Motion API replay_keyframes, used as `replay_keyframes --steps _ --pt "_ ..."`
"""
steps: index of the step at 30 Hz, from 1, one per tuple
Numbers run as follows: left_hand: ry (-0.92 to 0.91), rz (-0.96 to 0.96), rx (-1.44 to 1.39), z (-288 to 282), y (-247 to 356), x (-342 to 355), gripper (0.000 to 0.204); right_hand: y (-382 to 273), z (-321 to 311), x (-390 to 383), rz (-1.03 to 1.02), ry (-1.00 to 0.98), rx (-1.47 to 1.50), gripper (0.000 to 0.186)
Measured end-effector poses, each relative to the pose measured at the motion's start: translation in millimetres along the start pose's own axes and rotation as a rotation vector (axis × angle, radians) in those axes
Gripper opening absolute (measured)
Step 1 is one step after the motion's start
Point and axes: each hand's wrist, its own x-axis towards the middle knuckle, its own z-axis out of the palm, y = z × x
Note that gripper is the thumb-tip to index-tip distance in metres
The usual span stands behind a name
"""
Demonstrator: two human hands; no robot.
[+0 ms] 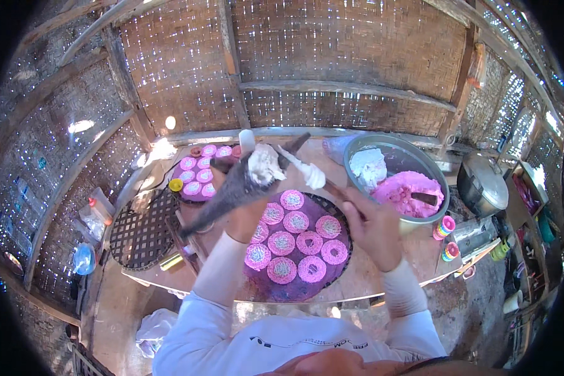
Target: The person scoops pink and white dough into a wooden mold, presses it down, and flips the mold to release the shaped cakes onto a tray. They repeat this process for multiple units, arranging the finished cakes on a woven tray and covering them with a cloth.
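Observation:
My left hand (243,219) is wrapped round a dark, long-armed wooden tool (222,199), its fingers partly hidden behind it. A lump of white dough (264,164) sits in the tool's middle. My right hand (377,230) grips a thin wooden spatula (334,190) whose far end carries more white dough (313,176), close to the tool's right side. Beneath both hands, a round purple-stained tray (263,285) bears several lacy pink rounds (282,270), some with white centres and some with a hole in the middle.
At the right stands a large grey-green basin (352,145) holding white dough (368,168) and pink dough (407,191) with a scoop in it. Another tray of pink rounds (192,188) lies at the back left, near a dark woven rack (143,232). A lidded pot (482,182) stands far right.

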Motion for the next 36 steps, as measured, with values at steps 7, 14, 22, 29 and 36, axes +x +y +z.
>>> replay_keyframes --steps 7,14,22,29,36 --pt "-0.079 0.32 0.606 28 37 2 0.024 -2 38 -29 0.049 0.0 0.13 0.024" --pt "-0.091 0.306 0.613 13 23 10 0.034 20 34 -32 0.15 -0.136 0.25 0.026" --pt "-0.053 0.328 0.853 -4 14 25 0.04 36 46 -38 0.111 -0.193 0.517 0.031" --pt "0.119 0.152 0.779 -59 34 16 0.044 188 57 26 0.499 -0.245 -0.459 0.024" --pt "-0.042 0.037 -0.142 -56 61 4 0.035 282 142 41 0.556 -0.471 -0.675 0.021"
